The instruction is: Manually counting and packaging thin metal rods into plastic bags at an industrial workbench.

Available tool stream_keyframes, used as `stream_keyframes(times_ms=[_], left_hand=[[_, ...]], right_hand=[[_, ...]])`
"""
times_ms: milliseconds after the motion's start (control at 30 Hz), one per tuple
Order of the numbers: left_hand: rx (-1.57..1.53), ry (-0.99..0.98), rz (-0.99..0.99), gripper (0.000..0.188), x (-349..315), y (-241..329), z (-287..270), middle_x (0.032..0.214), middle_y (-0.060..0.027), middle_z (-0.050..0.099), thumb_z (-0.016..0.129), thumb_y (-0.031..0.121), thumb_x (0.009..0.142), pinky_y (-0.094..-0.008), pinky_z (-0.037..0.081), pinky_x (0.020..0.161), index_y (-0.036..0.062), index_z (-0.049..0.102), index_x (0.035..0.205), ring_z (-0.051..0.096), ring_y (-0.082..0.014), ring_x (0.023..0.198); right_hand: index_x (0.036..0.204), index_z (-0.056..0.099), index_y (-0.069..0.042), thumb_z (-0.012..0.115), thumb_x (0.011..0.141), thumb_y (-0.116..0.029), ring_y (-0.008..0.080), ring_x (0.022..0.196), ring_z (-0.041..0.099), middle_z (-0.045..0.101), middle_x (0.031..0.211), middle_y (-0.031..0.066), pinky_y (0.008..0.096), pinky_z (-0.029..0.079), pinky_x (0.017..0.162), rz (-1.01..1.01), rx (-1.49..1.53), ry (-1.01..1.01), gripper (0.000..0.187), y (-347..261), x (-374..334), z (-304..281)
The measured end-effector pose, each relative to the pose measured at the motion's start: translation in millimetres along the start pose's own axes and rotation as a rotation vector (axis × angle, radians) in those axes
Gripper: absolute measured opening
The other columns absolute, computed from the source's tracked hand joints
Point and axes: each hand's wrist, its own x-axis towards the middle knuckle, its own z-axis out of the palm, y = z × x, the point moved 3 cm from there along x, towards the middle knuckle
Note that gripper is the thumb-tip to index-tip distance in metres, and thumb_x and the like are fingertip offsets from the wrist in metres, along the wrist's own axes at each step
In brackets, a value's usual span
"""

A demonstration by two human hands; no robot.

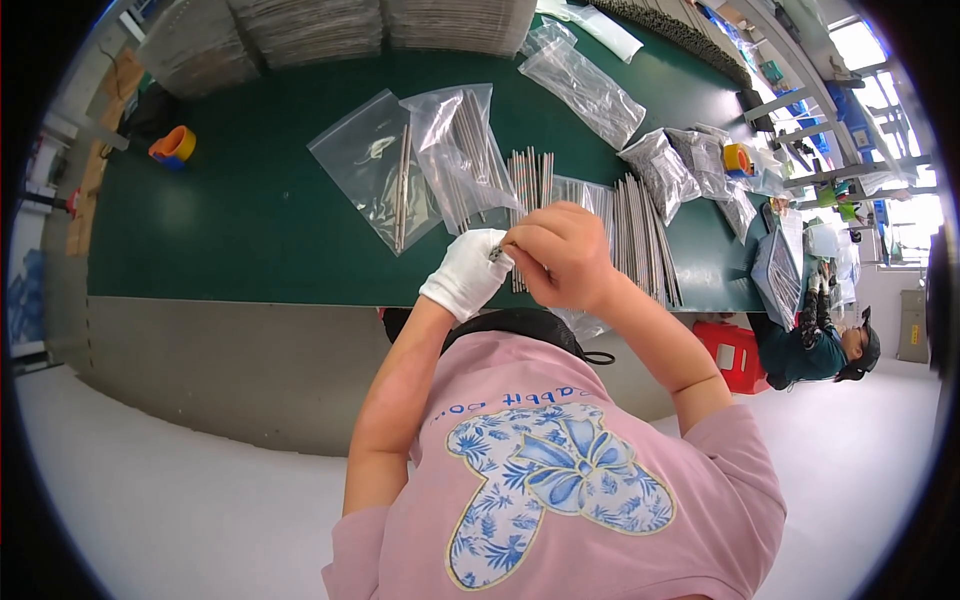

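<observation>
My left hand (466, 274), in a white glove, is closed near the front edge of the table. My bare right hand (562, 254) is pinched against it, with the thumb and bent fingers meeting the glove. Between the two shows the end of a small grey metal piece (496, 254); the rest of it is hidden in the hands. Just beyond are a clear bag (378, 150) with a few thin metal rods on it and a second clear bag (450, 135) with several rods inside. Bare metal rods (645, 240) lie in a row right of my hands.
The green table (230, 240) carries stacked wrapped bundles (310, 35) at the back. Filled clear bags (660, 170) lie on the right. Tape rolls (174, 146) sit at the left. A co-worker (820, 345) is at the far right, by a red crate (730, 355).
</observation>
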Motion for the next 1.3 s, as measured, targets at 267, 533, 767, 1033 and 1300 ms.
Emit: stream_keyframes(times_ms=[267,533,767,1033,1300], left_hand=[[0.017,-0.014,0.018,0.024,-1,-3,2,0.070,-0.0186,0.057,0.054,0.026,0.082,-0.0399,0.043,0.057,0.0037,0.059,0.076,0.054,-0.0386,0.068],[0.071,-0.025,-0.011,0.016,-1,-7,3,0.071,-0.0185,0.057,0.054,0.019,0.079,-0.0397,0.043,0.058,0.0040,0.059,0.076,0.054,-0.0381,0.068],[0.000,-0.017,-0.022,0.013,-4,2,1,0.070,-0.0186,0.057,0.054,0.016,0.079,-0.0391,0.043,0.059,0.0042,0.060,0.079,0.055,-0.0372,0.069],[0.022,0.013,-0.016,0.011,-6,0,1,0.071,-0.0180,0.058,0.054,0.013,0.077,-0.0392,0.044,0.060,0.0031,0.060,0.078,0.055,-0.0373,0.069],[0.050,-0.048,0.021,0.011,-3,8,-1,0.072,-0.0173,0.059,0.053,0.011,0.074,-0.0376,0.045,0.061,0.0042,0.061,0.077,0.057,-0.0361,0.071]], right_hand=[[0.070,0.059,-0.004,0.061,0.061,0.001,0.0236,0.051,0.053,0.057,0.062,0.0065,0.0308,0.040,0.048,-0.045,0.020,0.005,0.010,-2,-3,-1],[0.070,0.059,-0.004,0.061,0.061,0.002,0.0230,0.050,0.052,0.057,0.062,0.0069,0.0305,0.040,0.048,-0.036,0.000,-0.014,0.011,-5,-1,-2],[0.069,0.057,-0.007,0.062,0.064,-0.003,0.0221,0.049,0.049,0.052,0.060,0.0045,0.0317,0.038,0.047,0.026,0.043,0.030,0.008,-8,-4,-1],[0.069,0.057,-0.006,0.062,0.063,-0.003,0.0230,0.050,0.050,0.053,0.061,0.0049,0.0322,0.039,0.047,0.049,0.033,-0.005,0.009,-9,-3,3],[0.068,0.056,-0.006,0.062,0.061,-0.003,0.0245,0.052,0.051,0.053,0.061,0.0054,0.0329,0.041,0.050,-0.029,0.027,0.027,0.009,-10,-6,6]])
